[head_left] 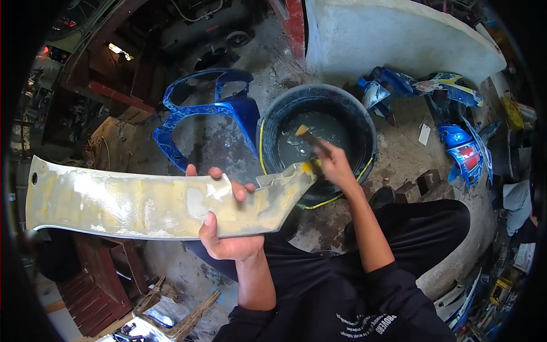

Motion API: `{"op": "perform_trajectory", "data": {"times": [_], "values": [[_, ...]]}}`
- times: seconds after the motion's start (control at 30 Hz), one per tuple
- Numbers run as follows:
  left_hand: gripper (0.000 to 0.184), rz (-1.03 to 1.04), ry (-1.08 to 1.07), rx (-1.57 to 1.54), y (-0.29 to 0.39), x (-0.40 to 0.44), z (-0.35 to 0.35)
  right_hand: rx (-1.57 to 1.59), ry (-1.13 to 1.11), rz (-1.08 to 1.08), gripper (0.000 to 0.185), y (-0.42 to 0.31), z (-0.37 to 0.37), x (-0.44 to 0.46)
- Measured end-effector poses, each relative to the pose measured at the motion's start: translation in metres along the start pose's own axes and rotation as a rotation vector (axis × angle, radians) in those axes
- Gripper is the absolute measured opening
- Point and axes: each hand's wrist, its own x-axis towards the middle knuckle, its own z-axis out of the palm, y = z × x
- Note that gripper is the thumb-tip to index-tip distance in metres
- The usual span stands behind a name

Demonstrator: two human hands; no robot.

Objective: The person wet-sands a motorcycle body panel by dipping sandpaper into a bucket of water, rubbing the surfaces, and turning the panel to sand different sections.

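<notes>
My left hand (236, 242) is closed around a long motorcycle body panel (142, 205), its thumb on the front face and its fingers over the top edge. The panel is patched with pale yellow and white filler and lies nearly level, its narrow end reaching over the bucket's rim. My right hand (336, 165) is at that narrow end, closed on a flat dark strip with a tan end (310, 138); its exact kind is unclear. Below both stands a large dark bucket (268, 122) with cloudy water inside.
A blue motorcycle fairing frame (245, 117) lies on the concrete floor left of the bucket. More blue fairing pieces (456, 137) lie at the right, by a pale curved wall (393, 43). Nearby sits a hollow block (424, 183). A reddish wooden stand (94, 296) is lower left.
</notes>
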Motion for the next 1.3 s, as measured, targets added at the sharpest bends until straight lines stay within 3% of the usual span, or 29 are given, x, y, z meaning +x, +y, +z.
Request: {"op": "perform_trajectory", "data": {"times": [0.03, 0.1, 0.17, 0.2, 0.27, 0.37, 0.47, 0.6, 0.77, 0.83, 0.9, 0.93, 0.97, 1.1, 1.17, 1.27, 1.3], "values": [[0.079, -0.003, -0.007, -0.004, -0.001, 0.001, 0.001, 0.045, -0.031, -0.139, 0.033, -0.004, 0.009, -0.005], [0.079, -0.001, -0.001, 0.001, -0.002, 0.0, 0.003, 0.208, -0.103, 0.107, 0.032, -0.028, 0.016, -0.027], [0.079, 0.003, 0.004, 0.005, -0.002, 0.001, 0.004, 0.262, -0.062, -0.039, 0.03, -0.053, 0.02, -0.047], [0.079, 0.006, 0.007, 0.003, -0.003, 0.001, 0.004, 0.321, -0.081, 0.13, 0.03, -0.061, 0.016, -0.057], [0.079, 0.004, 0.011, 0.007, -0.003, 0.0, 0.003, 0.345, -0.08, -0.016, 0.034, -0.085, 0.019, -0.07], [0.078, -0.003, 0.009, 0.012, -0.007, -0.001, 0.006, -0.207, -0.25, -0.539, 0.065, -0.137, 0.019, -0.078], [0.077, 0.017, 0.003, 0.023, -0.007, 0.0, 0.006, -0.137, -0.224, -0.476, 0.075, -0.131, 0.031, -0.087], [0.076, 0.007, 0.007, -0.018, -0.006, 0.001, 0.004, -0.085, -0.233, -0.568, 0.073, -0.138, 0.035, -0.107], [0.075, 0.004, 0.009, -0.006, -0.008, 0.001, 0.008, -0.188, -0.175, -0.561, 0.067, -0.119, 0.029, -0.095], [0.076, -0.002, 0.04, 0.01, -0.006, 0.001, 0.01, -0.144, 0.0, -0.43, 0.064, -0.089, 0.029, -0.089], [0.076, -0.001, 0.03, 0.006, -0.006, 0.001, 0.011, -0.007, 0.125, -0.116, 0.053, -0.055, 0.03, -0.081], [0.077, 0.004, 0.022, 0.009, -0.006, 0.001, 0.011, -0.178, 0.133, -0.124, 0.051, -0.037, 0.025, -0.074], [0.077, 0.004, 0.026, 0.009, -0.006, 0.0, 0.011, -0.164, 0.117, 0.024, 0.047, -0.021, 0.022, -0.067], [0.077, -0.003, 0.025, 0.026, -0.008, 0.001, 0.01, -0.399, 0.432, 0.069, 0.043, -0.012, 0.003, -0.031], [0.077, -0.003, 0.028, 0.028, -0.007, 0.0, 0.009, -0.405, 0.413, 0.11, 0.043, -0.024, -0.007, -0.023], [0.078, -0.001, 0.032, 0.013, -0.008, 0.002, 0.013, -0.223, 0.212, 0.008, 0.045, -0.057, -0.005, -0.028], [0.078, -0.006, 0.03, 0.021, -0.008, 0.002, 0.014, -0.202, 0.125, -0.059, 0.055, -0.067, 0.004, -0.038]]}}
